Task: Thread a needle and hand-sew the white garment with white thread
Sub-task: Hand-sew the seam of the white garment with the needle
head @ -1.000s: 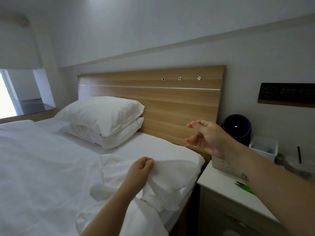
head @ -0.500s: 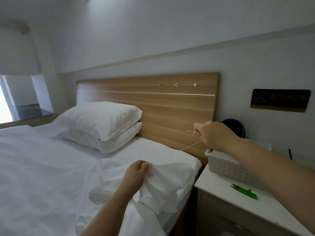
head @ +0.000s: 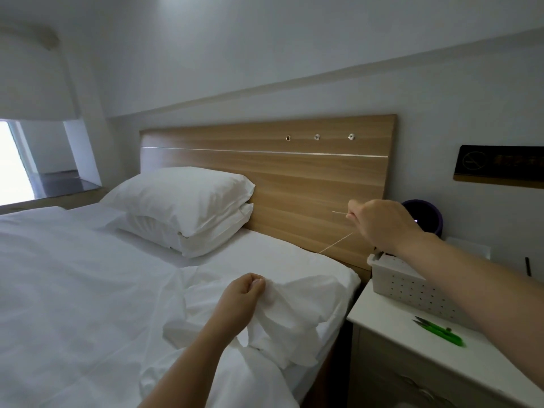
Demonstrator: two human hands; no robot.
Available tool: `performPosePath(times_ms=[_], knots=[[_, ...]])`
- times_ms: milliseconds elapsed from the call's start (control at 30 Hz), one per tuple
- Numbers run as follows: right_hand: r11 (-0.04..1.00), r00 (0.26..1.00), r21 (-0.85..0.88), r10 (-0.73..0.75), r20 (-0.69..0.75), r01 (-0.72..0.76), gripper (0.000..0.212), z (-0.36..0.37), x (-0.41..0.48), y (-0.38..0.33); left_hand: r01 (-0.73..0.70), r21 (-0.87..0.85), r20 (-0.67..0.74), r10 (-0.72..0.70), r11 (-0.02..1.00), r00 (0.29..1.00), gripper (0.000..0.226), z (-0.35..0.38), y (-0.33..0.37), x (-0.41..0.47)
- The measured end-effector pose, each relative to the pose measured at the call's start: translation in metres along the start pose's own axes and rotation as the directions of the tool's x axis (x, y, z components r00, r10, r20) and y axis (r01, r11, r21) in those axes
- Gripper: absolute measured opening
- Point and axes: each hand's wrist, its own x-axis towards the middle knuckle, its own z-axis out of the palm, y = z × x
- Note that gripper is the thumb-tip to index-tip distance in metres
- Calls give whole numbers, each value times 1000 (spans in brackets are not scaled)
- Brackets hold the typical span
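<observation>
The white garment lies bunched on the bed near its right edge. My left hand grips a fold of it between thumb and fingers. My right hand is raised in front of the wooden headboard and pinches a thin needle that points left. A taut white thread runs from that hand down and left toward the garment; its lower end is lost against the white cloth.
Two stacked pillows lie at the headboard. A white nightstand on the right holds green thread snips, a perforated white box and a dark purple cylinder behind my right hand. A window recess is far left.
My right hand drew back and up to the right, pulling the thread tight, and now holds there. My left hand kept its grip on the garment.
</observation>
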Motion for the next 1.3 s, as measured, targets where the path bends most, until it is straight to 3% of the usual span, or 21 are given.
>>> performPosePath(times_ms=[100, 167, 267, 333, 433, 567, 800, 1033, 1133, 1233, 1300], knots=[[996, 1000, 86, 3, 12, -4, 23, 13, 11, -7, -20, -10, 17, 20, 1000, 1000, 23, -1, 0, 1], [970, 997, 242, 0, 73, -18, 21, 27, 20, -20, -28, -34, 35, 29, 999, 999, 23, 0, -1, 2], [770, 973, 616, 25, 231, -166, 19, 40, 26, -45, -36, -75, 60, 40, 997, 997, 24, 1, -2, 4], [608, 936, 755, -52, 347, -247, 18, 43, 26, -61, -37, -104, 68, 44, 994, 997, 24, 1, -3, 7], [485, 866, 825, -232, 442, -291, 12, 49, 17, -77, -28, -159, 66, 39, 987, 997, 24, 0, -5, 10], [360, 840, 867, -294, 456, -345, 6, 66, 6, -85, -3, -225, 81, 21, 974, 997, 25, 0, -12, 13], [224, 921, 917, -135, 365, -331, 11, 70, -3, -72, -56, -125, 6, 58, 991, 998, 25, -2, -18, 12], [258, 921, 906, -113, 373, -335, 14, 69, -17, -58, -25, -213, 45, 35, 977, 998, 17, 5, -8, 3], [352, 890, 866, -157, 428, -354, 4, 56, -16, -49, -52, -217, 78, 70, 975, 995, 14, 1, -3, 2], [379, 863, 851, -208, 461, -363, 12, 40, -10, -45, -94, -179, 106, 114, 979, 988, 13, -2, 0, 3], [479, 861, 823, -231, 453, -304, 13, 33, -4, -49, -102, -174, 127, 125, 979, 984, 15, -3, 1, 3]])
